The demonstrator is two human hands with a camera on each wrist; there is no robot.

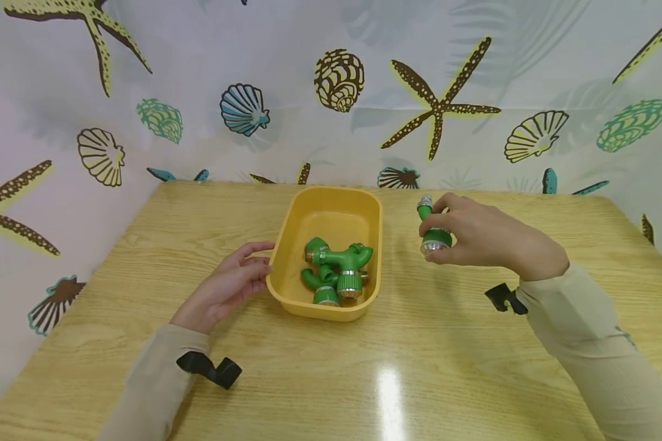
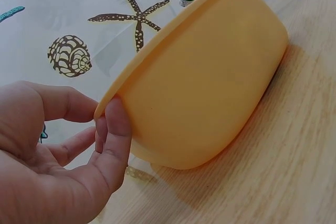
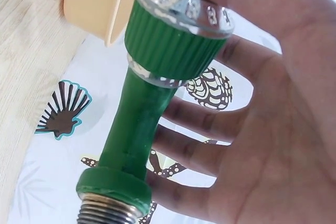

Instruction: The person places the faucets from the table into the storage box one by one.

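Note:
My right hand (image 1: pixel 482 236) holds a green pipe fitting (image 1: pixel 437 237) above the table, to the right of the yellow plastic bin (image 1: pixel 287 304). In the right wrist view the fitting (image 3: pixel 139 114) shows a ribbed green collar, a silvery end cap and a threaded metal end. Thumb and fingers grip it around the collar and neck. At the bin's left side my left hand (image 1: pixel 228 288) pinches the rim, its thumb against the outer wall in the left wrist view. Several green fittings (image 1: pixel 339 260) with metal threads lie jumbled inside the bin, toward its near end.
The bin stands on a wood-grain table (image 1: pixel 320 373). Behind the table hangs a white cloth (image 1: pixel 287 55) printed with shells and starfish. Black straps (image 1: pixel 209 369) are around both sleeved wrists.

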